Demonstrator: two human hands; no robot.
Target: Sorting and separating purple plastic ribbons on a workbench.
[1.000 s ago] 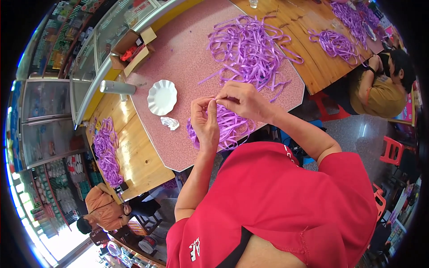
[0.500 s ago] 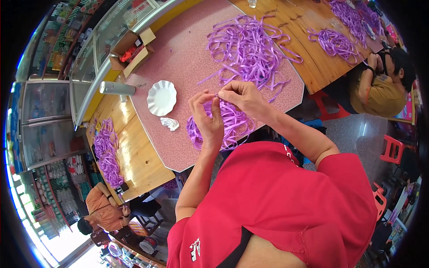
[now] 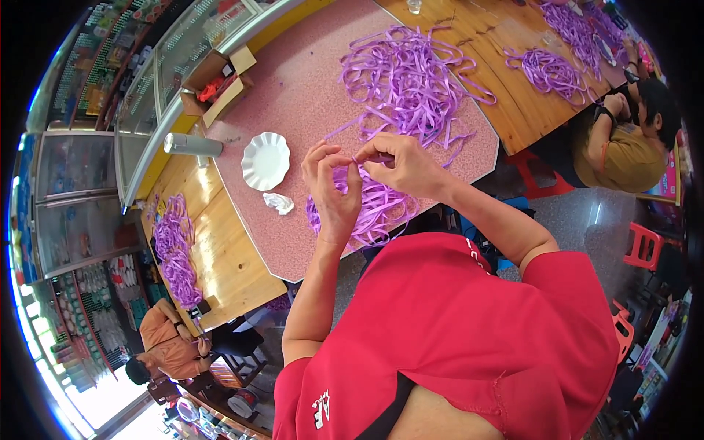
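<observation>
Above the pink speckled table (image 3: 293, 95), my two hands meet with fingertips nearly together. My left hand (image 3: 334, 187) pinches a bit of purple ribbon between thumb and fingers. Close beside it, my right hand (image 3: 403, 167) pinches the same ribbon, its fingers bent inward. Just what lies between the fingertips is too small to make out fully. Under my hands sits a loose heap of purple ribbon (image 3: 378, 213), partly hidden by them. Beyond them spreads a larger tangled pile of purple ribbon (image 3: 403, 73), with one strand reaching toward my left hand.
Left of my hands are a white scalloped plate (image 3: 265, 161), crumpled tissue (image 3: 279, 203), a silver cylinder (image 3: 192, 144) and a cardboard box (image 3: 220, 88). More ribbon lies on wooden tables at left (image 3: 174, 253) and right (image 3: 550, 72). People sit at left (image 3: 172, 341) and right (image 3: 627, 147).
My left hand has shifted slightly left, and its fingers have curled differently. My right fingers have bent inward more. At far right, another person's hand has appeared near the ribbon.
</observation>
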